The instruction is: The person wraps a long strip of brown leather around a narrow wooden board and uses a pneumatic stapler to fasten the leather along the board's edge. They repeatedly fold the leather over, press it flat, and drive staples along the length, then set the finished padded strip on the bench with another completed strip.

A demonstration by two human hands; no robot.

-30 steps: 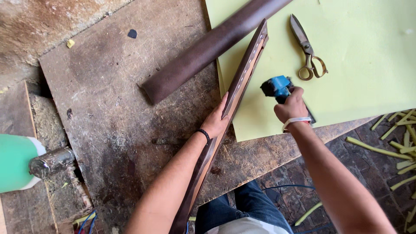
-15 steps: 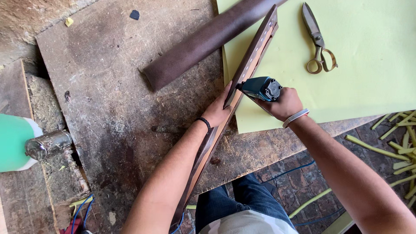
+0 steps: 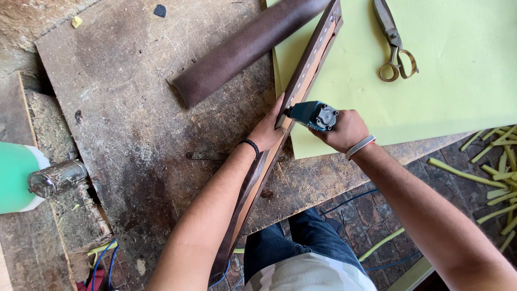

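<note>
A long narrow wooden frame piece (image 3: 309, 75) wrapped in brown fabric lies diagonally across a worn wooden workbench (image 3: 140, 129). My left hand (image 3: 268, 129) grips its edge near the middle, a black band on the wrist. My right hand (image 3: 344, 130) holds a blue staple gun (image 3: 312, 114) with its nose pressed against the frame's side. A second brown padded piece (image 3: 242, 51) lies beside the frame, farther up the bench.
A pale yellow-green foam sheet (image 3: 458, 70) covers the right of the bench, with large metal scissors (image 3: 394, 42) on it. Several foam strips (image 3: 484, 178) litter the brick floor. A green-and-white container with a metal nozzle (image 3: 32, 180) sits at the left edge.
My right hand brought the staple gun from over the foam sheet leftward onto the frame's side. My left hand kept its hold on the frame.
</note>
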